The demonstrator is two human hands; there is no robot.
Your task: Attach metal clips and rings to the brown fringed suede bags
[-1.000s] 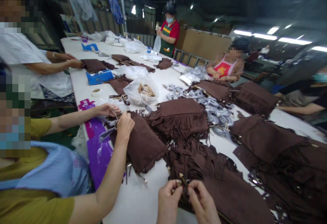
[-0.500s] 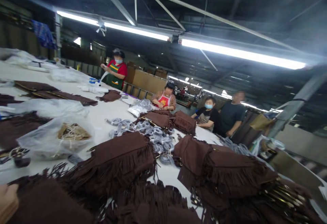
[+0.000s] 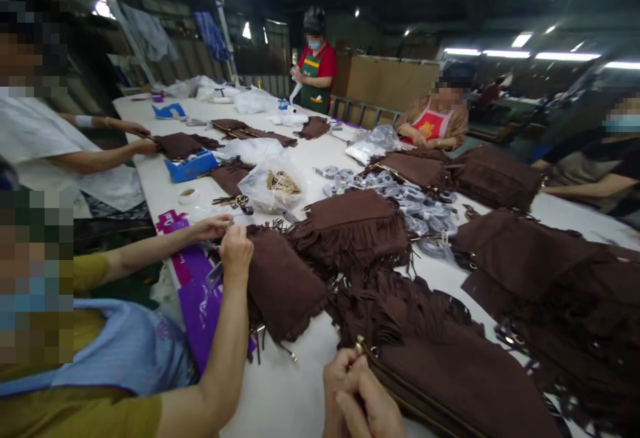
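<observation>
A brown suede fringed bag (image 3: 450,378) lies flat at the near edge of the white table (image 3: 280,391), its zip running along the near side. My left hand (image 3: 336,379) is closed in a pinch on the metal zip end (image 3: 359,345) at the bag's left corner. My right hand (image 3: 373,410) is pressed against the left, fingers closed, and what it grips is hidden. A co-worker at my left has both hands (image 3: 234,246) at the top of another brown fringed bag (image 3: 283,288).
Stacks of brown fringed bags (image 3: 353,225) cover the table's middle and right. Grey wrapped metal pieces (image 3: 400,198), a plastic bag of tan cords (image 3: 277,185), a blue tape dispenser (image 3: 193,165), a tape roll (image 3: 189,196) and purple sheets (image 3: 200,298) lie beyond. Several people work around the table.
My view swung up toward the ceiling lights and came back down. My hands have drawn closer together at the bag's zip end. The co-worker's hands stay on the other bag.
</observation>
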